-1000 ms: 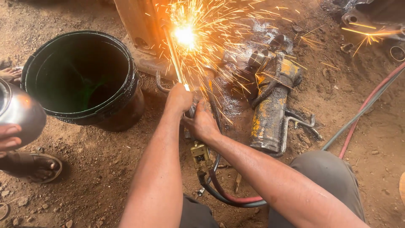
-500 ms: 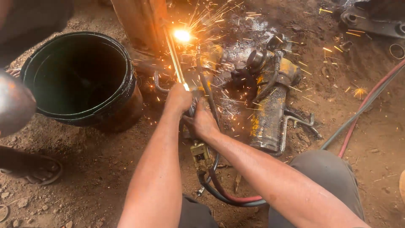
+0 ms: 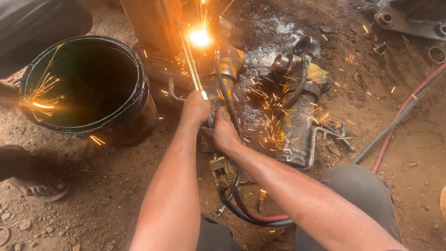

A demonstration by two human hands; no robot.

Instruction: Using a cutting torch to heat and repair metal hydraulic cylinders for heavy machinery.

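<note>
Both my hands grip a gas cutting torch (image 3: 191, 65). My left hand (image 3: 195, 108) is wrapped around its brass tube near the front. My right hand (image 3: 223, 134) holds the handle just behind, above the brass valve block (image 3: 221, 170). The torch tip burns with a bright flame (image 3: 200, 37) against a rusty metal piece (image 3: 153, 23), throwing sparks over the ground. A red and a dark hose (image 3: 253, 216) loop from the valve block between my knees.
A black bucket (image 3: 134, 102) stands left of the torch, sparks landing in it. A grimy yellow hydraulic part (image 3: 297, 121) lies to the right. Another person's sandalled foot (image 3: 39, 183) is at the left edge. Hoses (image 3: 399, 121) run across the dirt at right.
The spark shower has thinned and the flame point sits slightly lower and left. The shiny metal object at the left edge has left view. My hands keep their grip.
</note>
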